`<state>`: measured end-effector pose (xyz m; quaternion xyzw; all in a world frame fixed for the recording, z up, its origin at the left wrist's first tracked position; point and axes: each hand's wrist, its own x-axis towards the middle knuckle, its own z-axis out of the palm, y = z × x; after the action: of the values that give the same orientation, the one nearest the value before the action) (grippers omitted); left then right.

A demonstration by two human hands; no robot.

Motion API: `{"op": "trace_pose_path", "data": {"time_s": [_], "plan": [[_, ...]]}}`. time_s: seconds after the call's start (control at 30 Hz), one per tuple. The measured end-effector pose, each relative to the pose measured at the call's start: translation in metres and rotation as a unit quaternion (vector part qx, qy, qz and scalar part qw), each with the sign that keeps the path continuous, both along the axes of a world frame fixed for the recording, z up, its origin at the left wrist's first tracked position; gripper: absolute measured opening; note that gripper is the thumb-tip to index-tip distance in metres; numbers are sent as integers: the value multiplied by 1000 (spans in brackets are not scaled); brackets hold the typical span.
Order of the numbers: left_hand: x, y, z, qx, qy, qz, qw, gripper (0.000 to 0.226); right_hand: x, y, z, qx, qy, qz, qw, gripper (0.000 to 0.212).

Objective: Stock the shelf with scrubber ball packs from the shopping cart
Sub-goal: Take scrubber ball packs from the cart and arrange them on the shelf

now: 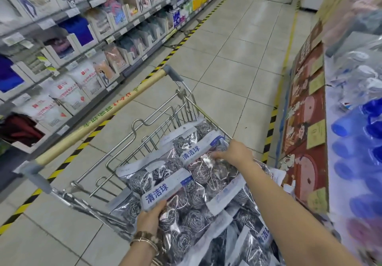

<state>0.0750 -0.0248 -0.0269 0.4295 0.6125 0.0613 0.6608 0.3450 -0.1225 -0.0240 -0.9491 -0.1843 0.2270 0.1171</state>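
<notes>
A wire shopping cart (144,129) with a beige handle stands in the aisle, piled with several clear packs of steel scrubber balls. My left hand (151,216) grips the white-and-blue header card of one scrubber pack (165,187) near the cart's near edge. My right hand (233,152) reaches across the pile and its fingers press on another scrubber pack (198,156) further in. The shelf (351,121) on the right holds blurred clear packs and blue items.
Shelves of boxed clothing (72,48) line the left side, edged by yellow-black floor tape. A red panel with pictures and yellow price tags (306,121) fronts the right shelf. Tiled aisle floor (237,48) stretches ahead of the cart.
</notes>
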Motion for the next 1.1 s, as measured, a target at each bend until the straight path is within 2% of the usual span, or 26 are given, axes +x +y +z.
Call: {"op": "trace_pose_path", "data": {"time_s": [0.17, 0.3, 0.4, 0.47, 0.57, 0.63, 0.73, 0.8, 0.87, 1.0, 1.1], "plan": [[-3, 6, -3, 2, 1, 31, 1000, 80, -18, -12, -12, 99, 89, -69, 989, 49], [-11, 9, -4, 14, 16, 23, 1000, 65, -35, -26, -14, 155, 170, -128, 965, 40], [-23, 14, 1, 13, -10, 30, 999, 42, -58, -53, -6, 232, 298, -173, 909, 15], [-29, 17, 5, -7, -27, 21, 999, 45, -81, -74, 5, 275, 325, -215, 879, 13], [-33, 23, 12, 4, -46, -50, 998, 39, -112, -106, 14, 352, 296, -287, 840, 28], [-30, 26, 17, 15, -45, -109, 993, 33, -133, -125, 16, 374, 249, -321, 834, 41], [-17, 28, 24, 13, -65, -172, 983, 30, -162, -139, 24, 388, 177, -378, 822, 41], [-6, 28, 27, 0, -73, -208, 975, 16, -176, -147, 24, 379, 139, -410, 818, 35], [3, 31, 26, 3, -68, -251, 966, 14, -186, -153, 26, 377, 110, -443, 806, 37], [16, 38, 16, 8, -50, -342, 938, 53, -198, -162, 36, 369, 40, -504, 780, 32], [26, 38, 20, 25, -65, -364, 929, 71, -213, -166, 39, 351, -11, -538, 766, 29]]}}
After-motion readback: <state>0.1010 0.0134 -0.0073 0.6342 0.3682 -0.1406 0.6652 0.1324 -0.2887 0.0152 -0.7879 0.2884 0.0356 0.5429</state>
